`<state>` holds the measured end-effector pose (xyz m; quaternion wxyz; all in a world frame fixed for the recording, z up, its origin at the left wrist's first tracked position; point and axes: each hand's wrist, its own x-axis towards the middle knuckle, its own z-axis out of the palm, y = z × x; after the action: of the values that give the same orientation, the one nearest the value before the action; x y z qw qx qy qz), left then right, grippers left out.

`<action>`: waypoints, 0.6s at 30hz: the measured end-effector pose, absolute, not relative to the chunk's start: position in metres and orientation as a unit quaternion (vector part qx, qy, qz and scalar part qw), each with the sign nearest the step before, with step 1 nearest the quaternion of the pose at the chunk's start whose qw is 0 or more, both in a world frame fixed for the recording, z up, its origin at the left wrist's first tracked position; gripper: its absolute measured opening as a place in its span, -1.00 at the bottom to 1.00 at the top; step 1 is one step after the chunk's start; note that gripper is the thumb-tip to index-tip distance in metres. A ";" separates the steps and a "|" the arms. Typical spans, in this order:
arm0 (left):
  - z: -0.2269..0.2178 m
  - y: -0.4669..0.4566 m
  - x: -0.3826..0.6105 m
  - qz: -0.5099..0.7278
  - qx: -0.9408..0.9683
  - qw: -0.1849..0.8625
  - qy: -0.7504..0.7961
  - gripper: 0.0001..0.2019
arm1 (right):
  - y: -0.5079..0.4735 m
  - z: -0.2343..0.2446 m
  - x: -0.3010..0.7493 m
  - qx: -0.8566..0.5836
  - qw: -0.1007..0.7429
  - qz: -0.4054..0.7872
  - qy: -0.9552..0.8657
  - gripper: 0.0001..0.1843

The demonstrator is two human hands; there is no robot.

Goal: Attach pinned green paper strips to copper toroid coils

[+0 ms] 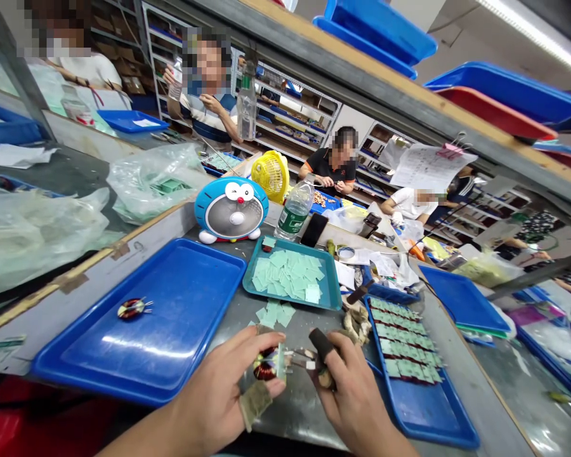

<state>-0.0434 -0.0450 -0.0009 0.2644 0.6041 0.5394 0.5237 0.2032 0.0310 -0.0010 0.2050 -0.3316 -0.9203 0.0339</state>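
My left hand (pixel 219 381), its fingers partly wrapped in cloth tape, grips a wire-wound toroid coil (pixel 265 367). A pale green sheet (pixel 281 363) sits against the coil's right side, and wire leads stick out beyond it. Dark and tan covers wrap the fingers of my right hand (pixel 345 381), which are closed near the lead ends. What they pinch is hard to make out; a thin metallic shape and a small white piece show there. Behind my hands, a teal tray (pixel 335 298) holds many loose green sheets (pixel 285 273), with more sheets (pixel 275 313) lying in front of it.
At left, a blue tray (pixel 171 381) carries one coil (pixel 132 308). Rows of sheeted coils (pixel 404 339) fill part of another blue tray (pixel 438 422) at right. A cartoon-faced fan (pixel 233 212), a water bottle (pixel 295 209) and a phone (pixel 314 230) stand behind. Co-workers sit beyond.
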 end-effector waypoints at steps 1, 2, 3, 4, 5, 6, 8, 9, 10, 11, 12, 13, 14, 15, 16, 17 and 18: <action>-0.002 -0.044 -0.043 0.522 0.606 0.263 0.540 -0.59 | 0.030 -0.002 0.204 -0.327 0.205 0.040 -0.922 -0.45; -0.002 -0.044 -0.044 0.521 0.608 0.260 0.539 -0.59 | 0.029 -0.003 0.205 -0.324 0.202 0.046 -0.923 -0.46; -0.003 -0.043 -0.044 0.520 0.612 0.256 0.538 -0.59 | 0.028 -0.002 0.205 -0.321 0.197 0.049 -0.925 -0.48; -0.003 -0.042 -0.046 0.516 0.621 0.251 0.534 -0.59 | 0.027 -0.001 0.204 -0.319 0.192 0.048 -0.927 -0.53; -0.003 -0.040 -0.047 0.509 0.635 0.247 0.526 -0.57 | 0.027 0.001 0.203 -0.319 0.186 0.043 -0.928 -0.60; -0.004 -0.039 -0.049 0.499 0.651 0.246 0.517 -0.56 | 0.026 0.003 0.202 -0.320 0.181 0.035 -0.929 -0.67; -0.005 -0.036 -0.053 0.476 0.679 0.254 0.497 -0.53 | 0.027 0.006 0.201 -0.324 0.172 0.028 -0.930 -0.78; -0.006 -0.034 -0.055 0.466 0.685 0.266 0.492 -0.52 | 0.027 0.006 0.203 -0.329 0.166 0.039 -0.929 -0.80; -0.007 -0.033 -0.056 0.462 0.682 0.281 0.493 -0.53 | 0.027 0.002 0.205 -0.339 0.161 0.057 -0.925 -0.80; -0.009 -0.032 -0.056 0.462 0.669 0.300 0.499 -0.55 | 0.027 -0.004 0.210 -0.353 0.165 0.075 -0.918 -0.78; -0.011 -0.031 -0.055 0.464 0.652 0.322 0.506 -0.55 | 0.026 -0.014 0.216 -0.374 0.176 0.088 -0.906 -0.74; -0.013 -0.030 -0.054 0.468 0.631 0.344 0.514 -0.55 | 0.025 -0.028 0.222 -0.401 0.193 0.090 -0.891 -0.66; -0.016 -0.029 -0.053 0.474 0.607 0.365 0.523 -0.55 | 0.023 -0.043 0.228 -0.433 0.225 0.070 -0.870 -0.60; -0.019 -0.027 -0.051 0.482 0.578 0.389 0.531 -0.54 | 0.021 -0.060 0.234 -0.472 0.247 0.046 -0.845 -0.59; -0.022 -0.026 -0.048 0.490 0.546 0.417 0.536 -0.53 | 0.018 -0.076 0.238 -0.499 0.243 0.026 -0.832 -0.59; -0.025 -0.023 -0.046 0.500 0.510 0.448 0.537 -0.52 | 0.014 -0.090 0.240 -0.518 0.232 0.006 -0.824 -0.62; -0.027 -0.021 -0.043 0.514 0.471 0.479 0.533 -0.51 | 0.011 -0.102 0.241 -0.530 0.223 -0.006 -0.818 -0.66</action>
<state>-0.0434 -0.0212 -0.0271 0.4792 0.4713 0.5334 0.5136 0.2407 0.0107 -0.1020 0.2229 -0.5304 -0.8179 -0.0056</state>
